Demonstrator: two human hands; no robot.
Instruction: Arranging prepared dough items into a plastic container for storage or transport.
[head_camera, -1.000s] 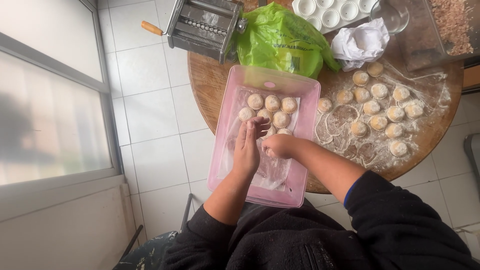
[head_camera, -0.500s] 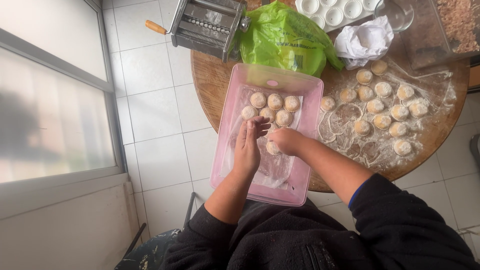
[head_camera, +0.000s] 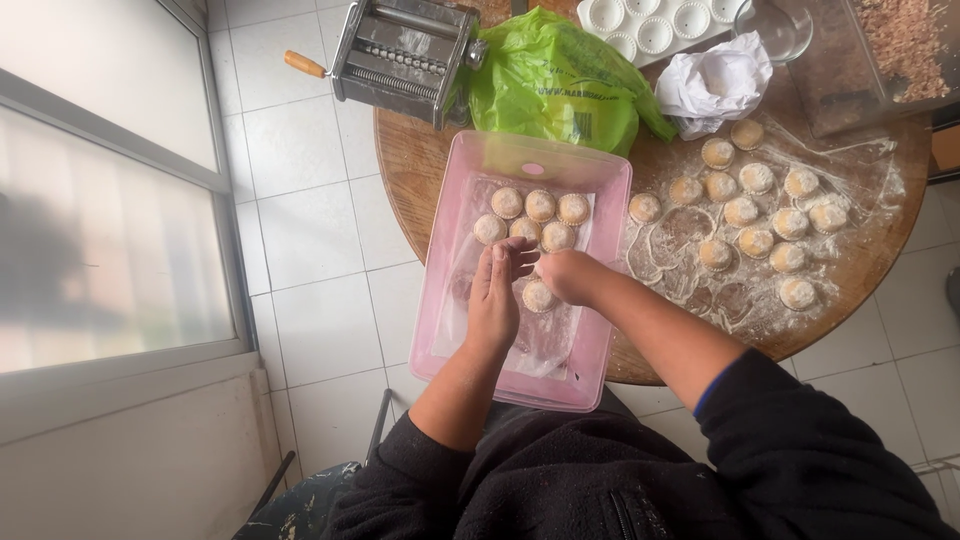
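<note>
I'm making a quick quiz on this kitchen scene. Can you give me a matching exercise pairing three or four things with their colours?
Things:
1. tray
2. plastic bag
3. pasta machine
4. crumpled paper

Colours:
a. white
b. pink
c. silver metal
d. green

Pairs: 1-b, 2-d, 3-c, 4-a
</note>
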